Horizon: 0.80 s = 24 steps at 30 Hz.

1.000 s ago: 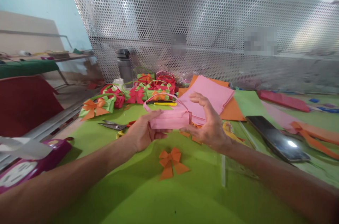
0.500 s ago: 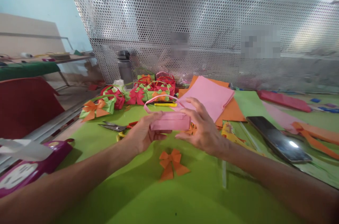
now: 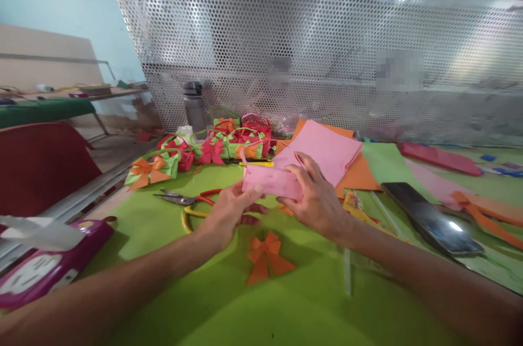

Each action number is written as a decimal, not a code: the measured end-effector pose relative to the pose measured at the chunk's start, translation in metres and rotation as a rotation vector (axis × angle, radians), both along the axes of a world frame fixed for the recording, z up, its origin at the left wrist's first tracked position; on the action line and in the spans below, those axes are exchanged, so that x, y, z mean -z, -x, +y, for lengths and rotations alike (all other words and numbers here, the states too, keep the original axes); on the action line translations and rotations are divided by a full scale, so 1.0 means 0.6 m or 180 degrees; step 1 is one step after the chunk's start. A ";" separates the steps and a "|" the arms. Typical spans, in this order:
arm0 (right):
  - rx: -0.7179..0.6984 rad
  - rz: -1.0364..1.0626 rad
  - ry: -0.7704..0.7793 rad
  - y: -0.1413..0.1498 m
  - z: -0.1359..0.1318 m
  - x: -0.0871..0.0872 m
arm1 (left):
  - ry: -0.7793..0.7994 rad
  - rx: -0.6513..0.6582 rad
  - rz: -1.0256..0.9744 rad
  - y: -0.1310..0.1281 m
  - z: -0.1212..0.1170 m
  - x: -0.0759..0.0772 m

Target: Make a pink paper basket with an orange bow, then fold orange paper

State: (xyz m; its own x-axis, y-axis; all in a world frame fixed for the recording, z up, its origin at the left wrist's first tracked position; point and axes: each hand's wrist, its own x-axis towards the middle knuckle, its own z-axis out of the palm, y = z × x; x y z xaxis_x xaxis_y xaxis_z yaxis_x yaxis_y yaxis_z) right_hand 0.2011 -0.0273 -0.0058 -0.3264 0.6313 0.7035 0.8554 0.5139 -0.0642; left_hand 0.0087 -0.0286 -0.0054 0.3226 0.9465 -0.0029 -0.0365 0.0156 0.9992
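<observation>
A small pink paper basket [image 3: 273, 181] with a thin strip handle is held above the green work surface [image 3: 196, 302]. My right hand [image 3: 316, 196] grips its right end between thumb and fingers. At the lower left corner, my left hand [image 3: 232, 207] touches the basket with its thumb, the other fingers stretched out below. An orange paper bow [image 3: 268, 258] lies just below the hands. Scissors [image 3: 190, 201] with red and yellow handles lie beside my left hand. A yellow glue gun [image 3: 359, 207] is partly hidden behind my right forearm.
Finished-looking paper baskets with bows [image 3: 226, 144] crowd the back left, near a grey bottle [image 3: 194, 109]. Pink sheets [image 3: 322, 147] lie on orange paper. A phone [image 3: 429, 218] is at right, a purple tissue box [image 3: 53, 264] at left. A perforated metal panel [image 3: 253, 30] stands behind.
My right hand has closed on the basket's right end. The basket has shifted slightly right and tipped, and my left hand's grip has loosened to its lower left corner.
</observation>
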 end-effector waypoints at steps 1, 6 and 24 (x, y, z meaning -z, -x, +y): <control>0.0030 0.0067 0.0009 -0.001 0.002 -0.001 | -0.0164 0.0009 0.0199 -0.001 -0.004 0.001; 0.0082 0.0242 0.0143 -0.004 0.008 0.002 | -0.1875 0.0091 0.1280 0.001 -0.028 0.004; -0.0430 -0.0121 -0.0087 0.020 -0.024 0.013 | -0.5193 -0.0687 0.3750 0.011 -0.017 -0.010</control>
State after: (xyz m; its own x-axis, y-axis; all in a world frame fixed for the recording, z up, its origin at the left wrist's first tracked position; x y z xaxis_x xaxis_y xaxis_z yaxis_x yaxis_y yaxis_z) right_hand 0.1891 -0.0417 -0.0135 -0.4337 0.5606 0.7055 0.7800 0.6256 -0.0176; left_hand 0.0020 -0.0389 0.0007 0.7061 0.2971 0.6428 0.6373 -0.6623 -0.3939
